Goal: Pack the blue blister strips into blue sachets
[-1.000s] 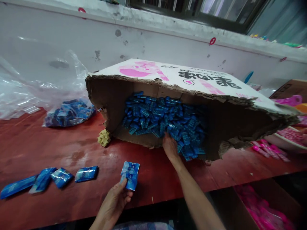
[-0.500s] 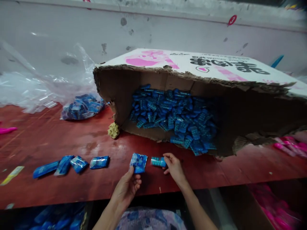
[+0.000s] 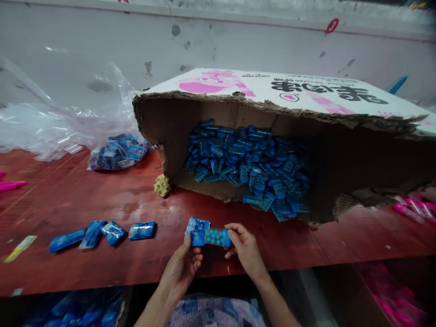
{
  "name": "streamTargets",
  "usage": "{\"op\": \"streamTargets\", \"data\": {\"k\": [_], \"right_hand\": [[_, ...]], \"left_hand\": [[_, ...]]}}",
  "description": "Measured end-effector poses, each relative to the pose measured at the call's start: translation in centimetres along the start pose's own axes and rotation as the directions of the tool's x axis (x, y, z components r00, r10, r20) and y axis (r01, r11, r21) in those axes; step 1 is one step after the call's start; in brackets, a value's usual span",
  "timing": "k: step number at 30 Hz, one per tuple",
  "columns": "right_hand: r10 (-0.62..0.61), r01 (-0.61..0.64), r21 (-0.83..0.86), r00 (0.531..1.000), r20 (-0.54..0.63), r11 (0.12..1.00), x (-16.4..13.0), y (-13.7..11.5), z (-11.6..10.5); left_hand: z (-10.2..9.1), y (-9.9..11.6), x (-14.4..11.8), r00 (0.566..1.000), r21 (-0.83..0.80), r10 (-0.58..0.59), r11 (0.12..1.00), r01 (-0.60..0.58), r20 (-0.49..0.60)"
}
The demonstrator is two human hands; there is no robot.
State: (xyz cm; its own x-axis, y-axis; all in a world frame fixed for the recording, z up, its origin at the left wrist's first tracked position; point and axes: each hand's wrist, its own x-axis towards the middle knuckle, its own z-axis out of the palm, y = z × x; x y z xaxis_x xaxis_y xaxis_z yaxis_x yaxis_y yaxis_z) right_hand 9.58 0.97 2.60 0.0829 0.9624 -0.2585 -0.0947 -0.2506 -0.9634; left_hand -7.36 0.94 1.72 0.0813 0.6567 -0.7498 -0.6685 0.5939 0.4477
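Note:
Between thumb and fingers, my left hand [image 3: 182,265] grips a small blue printed packet [image 3: 196,230] above the red table. My right hand [image 3: 245,252] pinches the blue-capped end of a small clear tube of turquoise balls [image 3: 215,237]. The tube's other end meets the packet's right edge; whether it is inside the packet or against it, I cannot tell. Left of my hands, several blue packets lie in a row, the closest being a flat blue packet [image 3: 142,230]. Many similar tubes [image 3: 245,163] fill the cardboard box behind my hands.
The torn cardboard box [image 3: 156,120] lies on its side across the red table [image 3: 112,195]. Crumpled yellow paper [image 3: 162,185] sits by its left corner. A clear bag of blue packets [image 3: 119,151] stands behind left. Pink items [image 3: 413,209] lie at right; blue packets [image 3: 81,311] fill a container below.
My right hand has brought the tube leftward, from a gap beside the packet to its right edge. My left hand has stayed nearly in place with the packet.

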Motion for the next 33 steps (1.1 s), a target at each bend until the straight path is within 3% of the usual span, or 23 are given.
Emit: {"op": "streamTargets", "data": {"k": [11,17,20,24,28,30,33], "right_hand": [[0.024,-0.025,-0.033,0.999,-0.030,0.999,-1.0,0.8,0.6],[0.042,-0.042,0.007,0.999,0.019,0.999,-0.8,0.5,0.4],[0.061,-0.062,0.038,0.998,0.016,0.997,-0.9,0.7,0.9],[-0.064,0.060,-0.054,0.996,-0.066,0.997,-2.1,2.1,2.5],[-0.242,0.232,-0.161,0.969,-0.043,0.959,-3.1,3.0,3.3],[-0.214,0.213,-0.108,0.977,0.002,0.971,-3.0,2.8,3.2],[-0.151,0.134,0.110,0.975,0.165,0.985,-2.1,2.2,2.5]], "left_hand": [[-0.2,0.2,0.0,0.998,-0.007,0.059,0.998,-0.059,0.002],[-0.4,0.8,0.1,0.978,0.106,0.156,0.980,-0.171,0.139],[-0.1,0.8,0.0,0.973,0.161,0.192,0.964,-0.212,0.131],[0.7,0.0,-0.2,0.985,0.111,0.144,0.982,-0.155,0.100],[0.8,-0.2,-0.5,0.987,0.056,0.077,0.995,-0.086,0.139],[0.4,0.2,-0.7,0.982,0.076,-0.006,0.997,-0.008,0.189],[-0.2,0.9,-1.3,0.952,0.143,-0.100,0.988,0.060,0.288]]}}
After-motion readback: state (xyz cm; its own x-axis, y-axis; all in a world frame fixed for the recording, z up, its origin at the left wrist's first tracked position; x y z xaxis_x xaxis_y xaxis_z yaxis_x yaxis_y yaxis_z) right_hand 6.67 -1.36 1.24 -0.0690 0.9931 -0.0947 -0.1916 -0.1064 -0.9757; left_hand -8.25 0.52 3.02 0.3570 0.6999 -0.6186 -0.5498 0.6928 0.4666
